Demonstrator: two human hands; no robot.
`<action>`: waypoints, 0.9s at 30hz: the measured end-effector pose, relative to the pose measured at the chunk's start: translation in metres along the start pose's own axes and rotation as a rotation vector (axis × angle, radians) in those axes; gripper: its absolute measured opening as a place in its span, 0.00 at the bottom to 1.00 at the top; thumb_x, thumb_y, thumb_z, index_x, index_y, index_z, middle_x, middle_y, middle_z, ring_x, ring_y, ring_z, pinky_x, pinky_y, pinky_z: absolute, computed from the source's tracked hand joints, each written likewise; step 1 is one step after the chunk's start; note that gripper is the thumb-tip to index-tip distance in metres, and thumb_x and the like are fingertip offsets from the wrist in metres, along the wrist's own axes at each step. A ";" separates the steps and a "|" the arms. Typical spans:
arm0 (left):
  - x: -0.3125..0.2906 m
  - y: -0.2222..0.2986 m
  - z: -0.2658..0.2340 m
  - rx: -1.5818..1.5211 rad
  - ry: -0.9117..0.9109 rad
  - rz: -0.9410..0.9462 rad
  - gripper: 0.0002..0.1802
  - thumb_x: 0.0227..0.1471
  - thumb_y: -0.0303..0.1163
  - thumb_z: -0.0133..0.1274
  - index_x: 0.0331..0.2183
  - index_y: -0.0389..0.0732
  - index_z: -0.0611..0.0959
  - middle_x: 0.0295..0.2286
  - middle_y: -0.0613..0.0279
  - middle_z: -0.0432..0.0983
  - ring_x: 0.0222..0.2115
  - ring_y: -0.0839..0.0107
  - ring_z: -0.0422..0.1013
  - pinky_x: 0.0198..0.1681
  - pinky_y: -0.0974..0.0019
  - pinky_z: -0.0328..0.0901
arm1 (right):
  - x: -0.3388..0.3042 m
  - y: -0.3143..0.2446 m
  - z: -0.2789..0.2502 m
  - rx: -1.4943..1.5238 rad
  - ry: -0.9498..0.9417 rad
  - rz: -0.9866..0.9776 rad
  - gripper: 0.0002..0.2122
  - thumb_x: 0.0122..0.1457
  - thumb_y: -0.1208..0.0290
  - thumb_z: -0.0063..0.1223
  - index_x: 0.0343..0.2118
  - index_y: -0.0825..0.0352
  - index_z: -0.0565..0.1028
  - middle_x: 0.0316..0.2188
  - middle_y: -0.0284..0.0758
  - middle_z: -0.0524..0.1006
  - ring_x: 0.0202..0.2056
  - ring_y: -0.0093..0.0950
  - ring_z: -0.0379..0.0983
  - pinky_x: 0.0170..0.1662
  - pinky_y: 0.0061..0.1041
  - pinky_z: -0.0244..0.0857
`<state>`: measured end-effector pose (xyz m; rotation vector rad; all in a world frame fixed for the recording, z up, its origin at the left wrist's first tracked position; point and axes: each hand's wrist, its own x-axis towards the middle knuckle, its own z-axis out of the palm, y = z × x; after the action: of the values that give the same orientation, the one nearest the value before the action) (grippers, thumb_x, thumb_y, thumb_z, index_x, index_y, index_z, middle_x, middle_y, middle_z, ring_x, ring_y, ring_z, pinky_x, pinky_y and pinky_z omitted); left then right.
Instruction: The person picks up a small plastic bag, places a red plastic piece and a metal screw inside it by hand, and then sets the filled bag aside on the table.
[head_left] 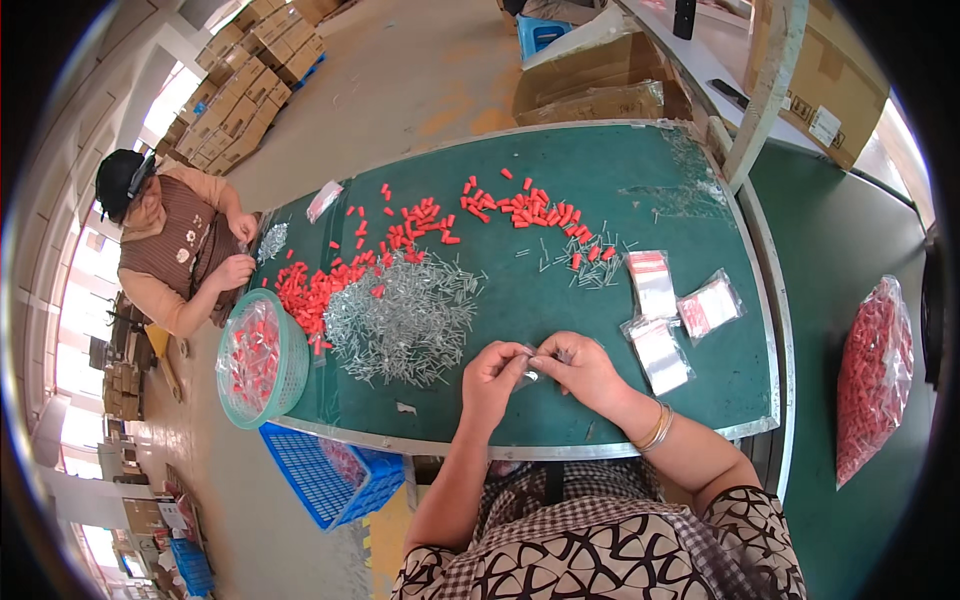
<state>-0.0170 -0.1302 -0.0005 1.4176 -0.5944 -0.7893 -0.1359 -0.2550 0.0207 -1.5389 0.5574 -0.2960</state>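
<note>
Near the table's front edge, my left hand and my right hand meet, thumbs and fingertips pinched together. Between them is a small clear plastic bag, mostly covered by the fingers; whether anything lies inside I cannot tell. Just beyond and left of my hands spreads a heap of small metal screws. Red plastic caps are piled along its far left side, and more red caps are scattered toward the back. To the right of my hands lie packs of small clear bags with red stripes.
A green basket of bagged red pieces stands at the left edge, above a blue crate. Across the left end, a co-worker handles small parts. A full bag of red caps lies on the right-hand surface. An open carton sits behind.
</note>
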 end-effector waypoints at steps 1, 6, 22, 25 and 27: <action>0.000 0.001 -0.001 0.001 0.001 0.000 0.05 0.54 0.23 0.53 0.35 0.36 0.80 0.29 0.69 0.76 0.27 0.84 0.68 0.30 0.79 0.64 | 0.000 -0.001 0.000 0.001 -0.001 0.000 0.10 0.55 0.69 0.59 0.23 0.69 0.73 0.18 0.29 0.72 0.18 0.17 0.67 0.19 0.19 0.61; 0.001 -0.003 -0.005 0.063 -0.001 -0.020 0.04 0.53 0.23 0.53 0.34 0.36 0.80 0.27 0.71 0.75 0.25 0.85 0.67 0.29 0.81 0.63 | 0.000 0.004 0.001 0.049 0.004 -0.037 0.08 0.55 0.72 0.58 0.24 0.70 0.75 0.18 0.29 0.71 0.17 0.15 0.67 0.18 0.17 0.60; 0.005 -0.007 -0.011 -0.044 0.007 -0.017 0.03 0.52 0.23 0.54 0.33 0.37 0.80 0.24 0.72 0.74 0.23 0.85 0.66 0.26 0.81 0.60 | 0.006 0.014 -0.006 0.222 -0.111 0.099 0.10 0.59 0.67 0.54 0.32 0.70 0.78 0.23 0.29 0.76 0.16 0.15 0.65 0.19 0.16 0.61; 0.004 -0.005 -0.011 0.018 -0.009 -0.011 0.03 0.52 0.23 0.54 0.33 0.37 0.80 0.25 0.72 0.73 0.23 0.86 0.66 0.27 0.81 0.60 | 0.005 0.011 -0.007 0.139 -0.142 0.086 0.11 0.60 0.66 0.52 0.35 0.70 0.78 0.25 0.29 0.77 0.16 0.15 0.65 0.19 0.15 0.61; 0.003 -0.003 -0.010 0.036 0.024 -0.019 0.03 0.52 0.23 0.54 0.33 0.37 0.80 0.24 0.72 0.73 0.23 0.86 0.66 0.27 0.81 0.60 | 0.006 0.007 -0.008 0.121 -0.152 0.121 0.12 0.60 0.65 0.52 0.34 0.70 0.78 0.25 0.29 0.77 0.16 0.15 0.65 0.19 0.15 0.61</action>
<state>-0.0074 -0.1259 -0.0046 1.4652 -0.5805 -0.7789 -0.1365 -0.2645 0.0134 -1.3914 0.5017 -0.1164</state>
